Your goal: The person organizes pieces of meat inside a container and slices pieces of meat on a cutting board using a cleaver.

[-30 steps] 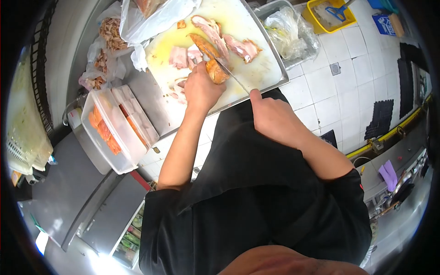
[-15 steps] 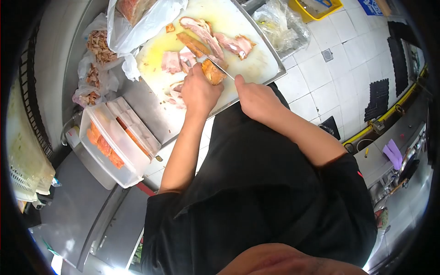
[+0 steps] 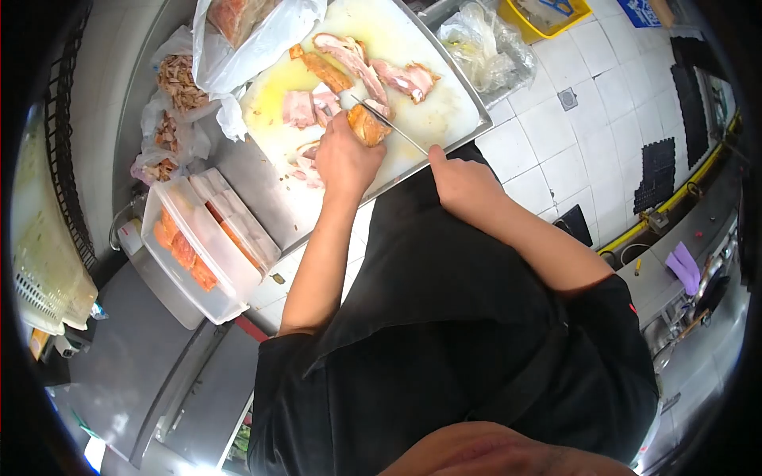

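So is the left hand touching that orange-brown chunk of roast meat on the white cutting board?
Touching. The head view shows the left hand with its fingers pressed on the orange-brown chunk of roast meat.

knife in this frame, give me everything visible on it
The knife has a long, narrow, grey metallic blade. It lies at a slant across the pale cutting board, tip up-left toward the sliced meat, handle end down-right. The right hand closes over the handle, which is hidden. The blade meets the browned piece of meat that the left hand steadies. The edge and any marks are too small to tell.
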Motion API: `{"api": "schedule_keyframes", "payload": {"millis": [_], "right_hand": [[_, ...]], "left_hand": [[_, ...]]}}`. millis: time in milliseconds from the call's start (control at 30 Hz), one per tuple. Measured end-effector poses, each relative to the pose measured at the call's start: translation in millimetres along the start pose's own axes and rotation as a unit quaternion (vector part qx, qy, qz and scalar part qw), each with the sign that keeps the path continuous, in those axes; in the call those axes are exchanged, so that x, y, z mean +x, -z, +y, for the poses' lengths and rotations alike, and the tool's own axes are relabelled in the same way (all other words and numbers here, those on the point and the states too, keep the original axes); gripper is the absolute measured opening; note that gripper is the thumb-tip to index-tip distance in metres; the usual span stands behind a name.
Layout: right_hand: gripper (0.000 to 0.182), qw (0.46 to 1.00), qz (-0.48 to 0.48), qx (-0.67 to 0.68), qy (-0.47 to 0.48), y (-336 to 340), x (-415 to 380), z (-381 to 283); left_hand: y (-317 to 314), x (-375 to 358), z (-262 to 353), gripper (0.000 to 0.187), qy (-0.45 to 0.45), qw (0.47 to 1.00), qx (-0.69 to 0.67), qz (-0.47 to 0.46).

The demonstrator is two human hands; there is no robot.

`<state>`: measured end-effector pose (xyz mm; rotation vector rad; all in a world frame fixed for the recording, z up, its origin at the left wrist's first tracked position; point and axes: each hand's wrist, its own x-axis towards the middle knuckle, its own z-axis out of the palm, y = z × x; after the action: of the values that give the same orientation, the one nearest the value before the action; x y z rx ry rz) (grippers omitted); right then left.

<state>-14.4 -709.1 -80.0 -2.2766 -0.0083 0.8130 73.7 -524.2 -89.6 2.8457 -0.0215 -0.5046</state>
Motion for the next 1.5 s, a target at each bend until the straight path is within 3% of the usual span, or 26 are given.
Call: {"api": "schedule_keyframes", "payload": {"millis": [300, 500, 700, 767, 800, 867, 900, 1000, 1067, 1100, 1133, 1200, 1400, 1500], "right_hand": [[0.029, 0.995, 0.041, -0.087, 0.000, 40, -7, 13], [0.026, 0.991, 0.126, -0.050, -0.008, 76, -27, 14], [0.027, 0.985, 0.169, -0.016, -0.021, 76, -29, 28], [0.028, 0.986, 0.167, 0.006, -0.016, 71, -28, 31], [0.028, 0.986, 0.169, 0.005, -0.011, 70, -28, 31], [0.027, 0.985, 0.174, 0.004, -0.015, 68, -31, 31], [0.027, 0.984, 0.179, 0.005, -0.012, 68, -33, 32], [0.028, 0.980, 0.198, 0.026, -0.009, 67, -39, 35], [0.028, 0.979, 0.199, 0.054, 0.002, 67, -41, 36], [0.028, 0.978, 0.203, 0.053, 0.007, 67, -40, 34], [0.031, 0.978, 0.201, 0.059, 0.007, 66, -38, 33], [0.034, 0.978, 0.201, 0.061, 0.007, 63, -33, 33], [0.041, 0.973, 0.226, 0.041, 0.011, 66, 1, 32], [0.038, 0.971, 0.239, 0.008, 0.010, 74, 22, 30]], "left_hand": [[4, -6, 1, 0.083, 0.019, 0.999, -0.038, -0.013], [23, -10, 5, 0.098, -0.042, 0.997, -0.056, -0.016], [17, 25, 43, 0.076, -0.185, 0.976, 0.024, 0.114], [17, 49, 63, 0.050, -0.132, 0.989, 0.038, -0.050], [12, 61, 63, 0.050, -0.130, 0.990, 0.038, -0.045], [6, 77, 63, 0.028, -0.116, 0.987, 0.045, -0.104], [9, 80, 62, 0.028, -0.119, 0.987, 0.047, -0.100], [29, 89, 41, 0.018, -0.076, 0.986, -0.018, -0.145], [37, 90, 11, 0.012, -0.125, 0.958, -0.246, -0.081], [40, 90, 4, 0.022, -0.103, 0.915, -0.375, -0.111], [40, 90, 1, 0.022, -0.107, 0.915, -0.375, -0.105], [48, 79, 15, 0.034, -0.036, 0.790, -0.604, -0.099], [17, 133, 44, 0.030, 0.034, 0.754, -0.653, -0.065], [-7, 167, 47, 0.028, 0.067, 0.838, -0.537, -0.076]]}}
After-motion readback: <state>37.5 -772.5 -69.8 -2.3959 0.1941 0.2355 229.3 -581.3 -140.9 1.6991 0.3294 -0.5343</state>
